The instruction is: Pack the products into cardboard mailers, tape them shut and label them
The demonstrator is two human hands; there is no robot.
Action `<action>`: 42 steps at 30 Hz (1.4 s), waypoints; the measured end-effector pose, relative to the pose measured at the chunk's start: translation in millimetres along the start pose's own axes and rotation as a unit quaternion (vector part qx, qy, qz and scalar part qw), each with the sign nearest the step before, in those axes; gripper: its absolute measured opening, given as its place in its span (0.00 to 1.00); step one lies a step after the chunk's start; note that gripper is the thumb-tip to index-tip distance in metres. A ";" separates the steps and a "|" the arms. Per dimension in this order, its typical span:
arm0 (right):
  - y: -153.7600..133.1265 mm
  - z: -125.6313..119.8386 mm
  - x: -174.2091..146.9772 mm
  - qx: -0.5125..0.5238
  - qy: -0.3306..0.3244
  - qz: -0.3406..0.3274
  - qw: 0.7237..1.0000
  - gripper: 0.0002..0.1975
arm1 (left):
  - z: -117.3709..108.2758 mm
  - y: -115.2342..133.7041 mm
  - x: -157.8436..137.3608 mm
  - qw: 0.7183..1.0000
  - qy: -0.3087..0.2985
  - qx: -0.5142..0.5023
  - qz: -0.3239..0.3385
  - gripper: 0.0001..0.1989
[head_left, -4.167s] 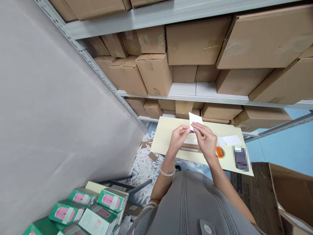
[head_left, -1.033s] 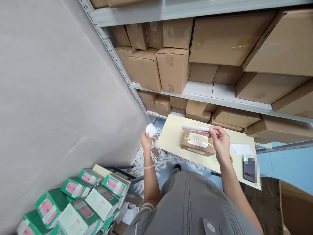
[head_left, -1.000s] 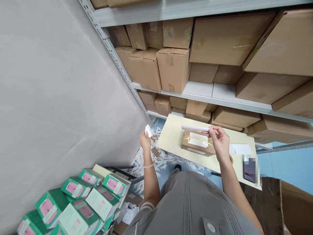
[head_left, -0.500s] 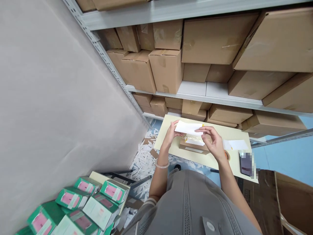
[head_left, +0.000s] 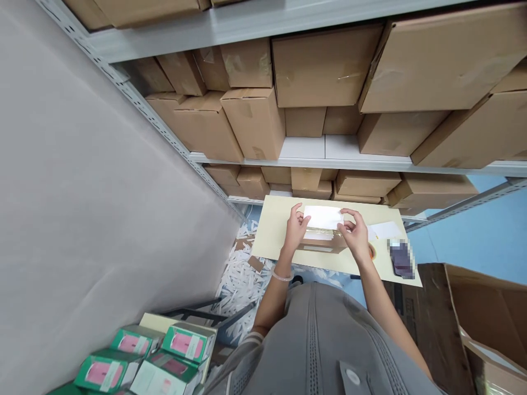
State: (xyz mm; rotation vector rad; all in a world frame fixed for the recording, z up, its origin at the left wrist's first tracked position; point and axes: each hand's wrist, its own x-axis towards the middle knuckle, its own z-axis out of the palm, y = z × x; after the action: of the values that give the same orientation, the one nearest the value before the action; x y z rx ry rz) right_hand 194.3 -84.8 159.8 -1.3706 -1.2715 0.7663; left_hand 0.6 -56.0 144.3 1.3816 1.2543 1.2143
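Note:
A white slip of paper (head_left: 323, 217), perhaps a label, is stretched between my two hands over a small cardboard box (head_left: 336, 245). My left hand (head_left: 293, 230) pinches its left end between thumb and fingers. At the right end, my right hand (head_left: 355, 235) grips the edge with thumb and forefinger. Below the slip, shiny tape and more white paper show on top of the box, and a white strip is on its front. The slip hides the far part of the box.
The box stands on a pale yellow table (head_left: 272, 236). A tape roll (head_left: 372, 252), white paper (head_left: 386, 230) and a dark, pixelated phone-like object (head_left: 401, 259) lie to the right. Shelves of cartons (head_left: 251, 123) rise behind. Green boxes (head_left: 185, 343) and an open carton (head_left: 436, 307) flank me.
My right hand has closed on the slip's right end, where its fingers earlier lay across it. The slip is now held level by both hands. The view has shifted.

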 end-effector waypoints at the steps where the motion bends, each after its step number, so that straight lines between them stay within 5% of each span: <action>1: 8.2 -0.1 0.3 -0.005 0.006 0.008 1.000 0.16 | 2.9 -7.6 0.5 1.000 -0.002 0.002 -0.004 0.26; 10: 71.3 17.4 7.7 -0.140 -0.002 0.095 0.986 0.09 | 21.8 -64.0 -1.0 0.993 0.007 0.089 -0.076 0.22; 15: 88.8 33.9 14.5 -0.283 -0.009 0.127 0.951 0.10 | 35.3 -85.4 1.9 0.969 0.029 0.204 -0.137 0.17; 28: 106.9 54.8 -2.7 -0.475 -0.111 0.084 0.869 0.18 | 44.3 -90.9 1.0 0.904 -0.025 0.397 -0.159 0.16; 32: 110.7 52.3 -8.2 -0.510 -0.088 0.084 0.852 0.18 | 42.4 -87.6 1.7 0.869 -0.039 0.466 -0.164 0.15; 37: 117.1 39.1 -6.1 -0.480 -0.030 0.019 0.877 0.20 | 41.0 -83.6 -0.9 0.840 -0.012 0.535 -0.093 0.16; 42: 119.0 54.2 -14.4 -0.358 -0.148 -0.088 0.918 0.29 | 56.9 -91.1 -15.5 0.838 -0.105 0.529 0.084 0.27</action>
State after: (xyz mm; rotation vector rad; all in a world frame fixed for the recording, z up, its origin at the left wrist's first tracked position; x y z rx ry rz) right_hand 172.6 -68.1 31.1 -1.7122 -2.0152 0.3901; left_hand 45.0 -62.2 45.4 2.3641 1.7548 0.3627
